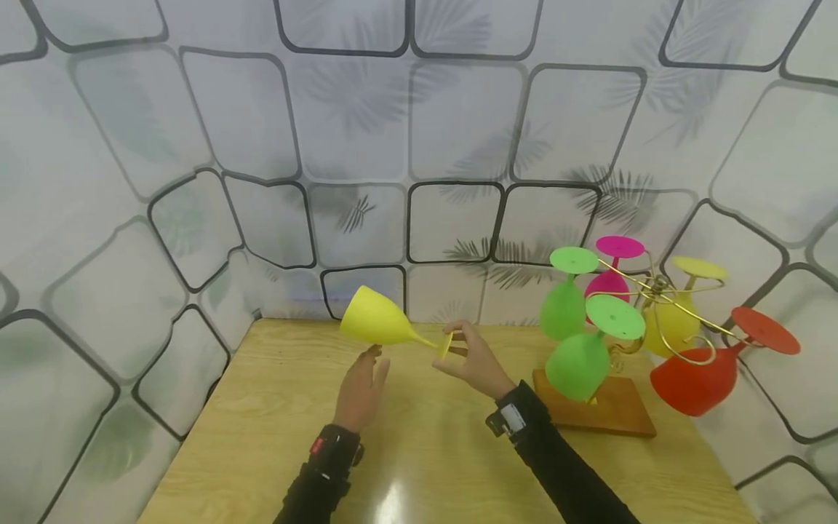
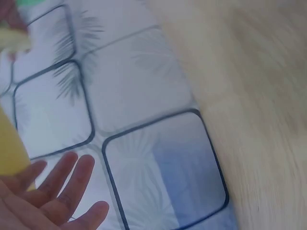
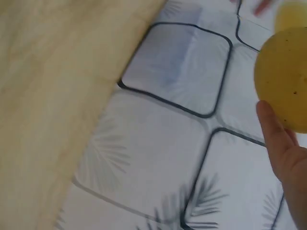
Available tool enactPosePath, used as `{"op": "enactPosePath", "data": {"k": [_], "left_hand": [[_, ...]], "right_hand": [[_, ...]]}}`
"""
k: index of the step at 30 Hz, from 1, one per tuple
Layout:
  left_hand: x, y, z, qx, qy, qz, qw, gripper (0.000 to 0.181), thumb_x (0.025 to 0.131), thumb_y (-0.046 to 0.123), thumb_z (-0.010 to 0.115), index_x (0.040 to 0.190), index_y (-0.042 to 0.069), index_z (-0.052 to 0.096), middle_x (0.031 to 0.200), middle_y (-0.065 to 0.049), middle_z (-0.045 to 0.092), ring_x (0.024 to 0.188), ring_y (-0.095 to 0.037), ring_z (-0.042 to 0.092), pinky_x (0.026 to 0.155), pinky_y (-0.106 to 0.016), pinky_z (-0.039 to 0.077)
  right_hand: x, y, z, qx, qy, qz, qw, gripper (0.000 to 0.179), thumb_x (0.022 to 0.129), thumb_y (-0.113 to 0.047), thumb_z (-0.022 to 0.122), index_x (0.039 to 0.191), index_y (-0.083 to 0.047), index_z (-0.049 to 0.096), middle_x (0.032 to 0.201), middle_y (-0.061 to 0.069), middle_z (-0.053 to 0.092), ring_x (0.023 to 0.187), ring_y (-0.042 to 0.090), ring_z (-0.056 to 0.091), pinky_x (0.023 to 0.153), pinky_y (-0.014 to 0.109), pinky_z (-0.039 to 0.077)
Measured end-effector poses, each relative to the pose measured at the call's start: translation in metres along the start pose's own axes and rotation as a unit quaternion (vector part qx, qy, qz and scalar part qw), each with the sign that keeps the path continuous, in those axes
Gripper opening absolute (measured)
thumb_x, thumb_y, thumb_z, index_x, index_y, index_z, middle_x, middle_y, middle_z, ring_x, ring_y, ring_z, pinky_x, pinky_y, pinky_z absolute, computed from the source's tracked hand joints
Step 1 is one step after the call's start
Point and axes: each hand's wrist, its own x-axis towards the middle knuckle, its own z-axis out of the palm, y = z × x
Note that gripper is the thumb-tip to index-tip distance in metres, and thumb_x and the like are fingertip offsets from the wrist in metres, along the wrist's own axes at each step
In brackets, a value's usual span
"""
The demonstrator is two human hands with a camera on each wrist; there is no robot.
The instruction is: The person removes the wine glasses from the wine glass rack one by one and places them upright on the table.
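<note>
A yellow plastic wine goblet (image 1: pixel 376 318) lies tilted sideways in the air above the table, its bowl to the left and its foot to the right. My right hand (image 1: pixel 476 364) holds it by the round foot (image 3: pixel 283 79), fingers and thumb at the disc's edge. Just under the bowl is my left hand (image 1: pixel 360 391), fingertips close to its underside. In the left wrist view the fingers of that hand (image 2: pixel 53 203) are spread and loosely bent, with the yellow bowl (image 2: pixel 10 148) partly behind them.
At the right stands a gold wire glass rack (image 1: pixel 657 289) on a brown wooden base (image 1: pixel 622 407). Green goblets (image 1: pixel 579 364), a pink goblet (image 1: pixel 607 284), another yellow goblet (image 1: pixel 671 324) and a red goblet (image 1: pixel 697 380) hang from it upside down. A patterned wall covering (image 1: pixel 452 218) borders the wooden table (image 1: pixel 262 422).
</note>
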Motion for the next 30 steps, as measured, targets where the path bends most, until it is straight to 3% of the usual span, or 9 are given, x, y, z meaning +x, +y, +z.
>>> {"op": "enactPosePath", "data": {"k": [2,5,8,12,14,17,23,27,30], "left_hand": [[0.01,0.004,-0.007,-0.079,0.011,-0.025,0.9965,0.044,0.099,0.027,0.041,0.131,-0.003,0.045,0.122,-0.024,0.058,0.107,-0.038,0.056,0.089,-0.055,0.049],[0.02,0.008,-0.014,-0.198,0.01,-0.061,0.9782,0.051,0.098,0.028,0.042,0.141,0.001,0.031,0.129,-0.027,0.05,0.114,-0.039,0.052,0.095,-0.058,0.044],[0.025,0.015,-0.016,-0.312,0.026,-0.092,0.9451,0.058,0.097,0.021,0.045,0.146,0.005,0.019,0.135,-0.025,0.044,0.117,-0.035,0.049,0.101,-0.053,0.042],[0.031,0.026,-0.013,-0.424,0.072,-0.111,0.8961,0.058,0.092,0.01,0.052,0.142,0.003,0.023,0.125,-0.01,0.048,0.11,-0.015,0.052,0.096,-0.027,0.046],[0.033,0.029,-0.013,-0.445,0.086,-0.117,0.8839,0.057,0.089,0.006,0.057,0.138,0.002,0.027,0.116,-0.004,0.048,0.103,-0.009,0.052,0.087,-0.017,0.048],[0.034,0.032,-0.012,-0.428,0.088,-0.126,0.8905,0.06,0.084,0.003,0.063,0.135,0.0,0.033,0.113,-0.006,0.051,0.098,-0.01,0.053,0.081,-0.018,0.05],[0.032,0.032,-0.011,-0.365,0.06,-0.108,0.9227,0.071,0.075,0.003,0.073,0.135,-0.001,0.036,0.124,-0.021,0.052,0.106,-0.024,0.053,0.092,-0.039,0.05],[0.032,0.027,-0.012,-0.33,0.049,-0.078,0.9396,0.077,0.071,0.005,0.076,0.135,0.0,0.034,0.126,-0.021,0.051,0.11,-0.028,0.052,0.096,-0.048,0.047],[0.032,0.021,-0.016,-0.281,0.053,-0.056,0.9566,0.081,0.068,0.004,0.079,0.134,-0.003,0.034,0.126,-0.023,0.051,0.112,-0.032,0.052,0.097,-0.052,0.046]], "right_hand": [[-0.005,0.006,0.009,0.039,0.011,0.011,0.9991,0.056,0.075,-0.008,0.074,0.115,0.009,0.039,0.129,0.027,0.04,0.117,0.045,0.046,0.1,0.05,0.047],[-0.011,0.013,0.022,0.081,0.026,0.025,0.996,0.052,0.073,-0.001,0.074,0.111,0.01,0.039,0.13,0.028,0.04,0.12,0.045,0.047,0.101,0.045,0.047],[-0.016,0.021,0.031,0.107,0.032,0.024,0.9935,0.05,0.071,0.003,0.073,0.106,0.008,0.038,0.128,0.028,0.041,0.118,0.044,0.05,0.098,0.041,0.049],[-0.021,0.027,0.039,0.133,0.018,0.025,0.9906,0.05,0.069,0.007,0.073,0.104,0.01,0.037,0.126,0.028,0.042,0.114,0.044,0.052,0.093,0.035,0.053],[-0.024,0.024,0.04,0.142,0.006,0.032,0.9894,0.05,0.069,0.008,0.073,0.104,0.011,0.037,0.126,0.029,0.041,0.113,0.044,0.053,0.09,0.034,0.055],[-0.027,0.017,0.041,0.135,-0.014,0.039,0.99,0.05,0.07,0.007,0.073,0.105,0.011,0.037,0.127,0.032,0.041,0.114,0.046,0.052,0.091,0.041,0.054],[-0.032,0.017,0.045,0.026,-0.028,0.019,0.9991,0.066,0.071,-0.003,0.075,0.124,0.014,0.039,0.131,0.036,0.043,0.123,0.049,0.043,0.099,0.06,0.042],[-0.038,0.033,0.047,-0.021,-0.015,0.023,0.9994,0.075,0.074,-0.014,0.075,0.134,0.009,0.036,0.138,0.032,0.041,0.127,0.046,0.041,0.101,0.061,0.04],[-0.045,0.043,0.046,-0.034,-0.007,0.039,0.9987,0.075,0.077,-0.021,0.073,0.138,0.003,0.036,0.14,0.027,0.042,0.127,0.041,0.043,0.102,0.058,0.04]]}}
